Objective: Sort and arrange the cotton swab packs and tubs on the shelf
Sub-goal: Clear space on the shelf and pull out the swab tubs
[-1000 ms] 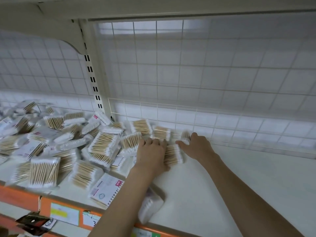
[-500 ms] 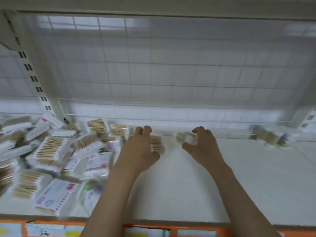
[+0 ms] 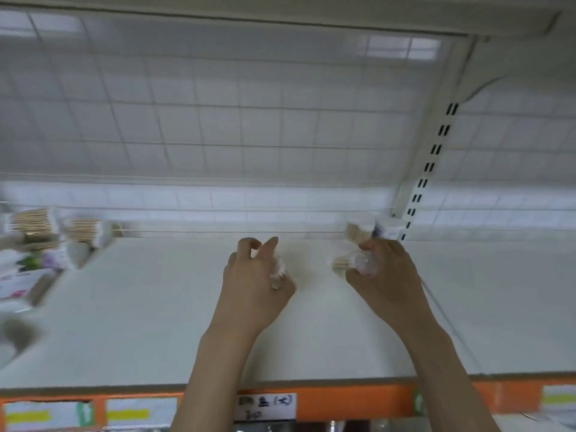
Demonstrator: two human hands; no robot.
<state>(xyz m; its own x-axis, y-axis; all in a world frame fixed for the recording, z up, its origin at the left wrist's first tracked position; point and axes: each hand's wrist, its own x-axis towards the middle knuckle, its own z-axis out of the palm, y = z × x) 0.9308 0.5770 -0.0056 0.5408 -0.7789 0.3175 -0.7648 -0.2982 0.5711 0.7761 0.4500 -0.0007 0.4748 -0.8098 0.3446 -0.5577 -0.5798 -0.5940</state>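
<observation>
At the shelf's point(image 3: 174, 322) back right corner sit placed packs point(image 3: 366, 229), just beyond the right hand point(image 3: 385, 275), which grips a swab pack point(image 3: 350, 264) lying crosswise. Left hand point(image 3: 254, 280) pinches another pack point(image 3: 278, 271), farther from that corner; unsorted heap point(image 3: 43, 241) lies far left.

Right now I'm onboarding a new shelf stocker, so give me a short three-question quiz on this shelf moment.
1. True or false: both hands hold swab packs.
2. The loose pile of packs lies toward which end of the shelf: A left, B right?
3. What stands at the back right by the slotted upright?

Key: 1 true: left hand, right hand. 2 A. 3 A few packs.
</observation>
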